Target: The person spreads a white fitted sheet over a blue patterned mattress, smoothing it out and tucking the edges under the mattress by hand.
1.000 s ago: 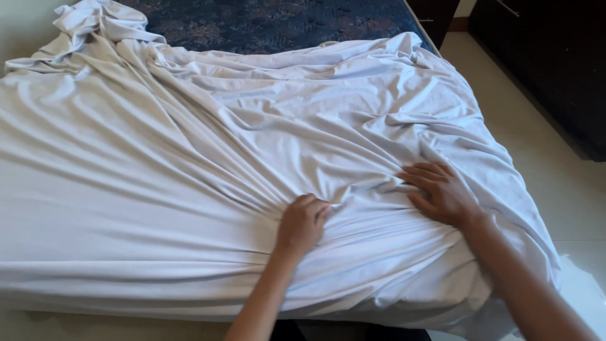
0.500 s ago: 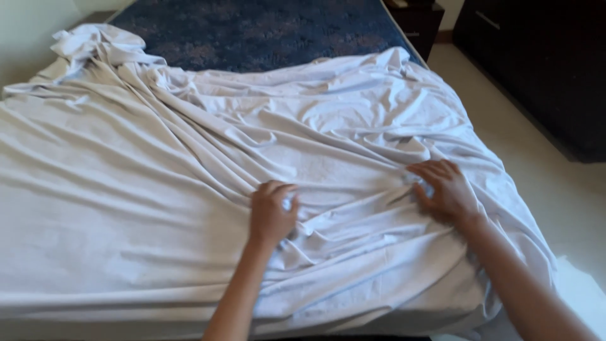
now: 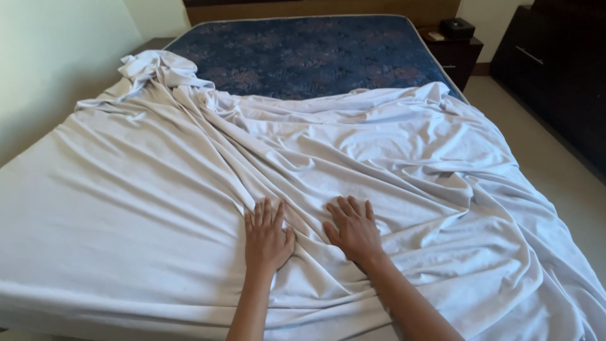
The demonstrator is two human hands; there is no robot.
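— Where are the hands?
— The left hand (image 3: pixel 267 235) and right hand (image 3: pixel 353 228) lie flat, fingers spread, side by side on a wrinkled white sheet (image 3: pixel 158 208).
— And the sheet?
— It covers the near part of the blue mattress (image 3: pixel 303 53).

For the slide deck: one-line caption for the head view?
Both hands, left hand and right hand, pressed flat on a wrinkled white bedsheet over a blue patterned mattress.

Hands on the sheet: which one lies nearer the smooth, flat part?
The left hand. It lies flat and open at the edge of the smooth stretch of the white sheet; the right hand rests among the deeper folds.
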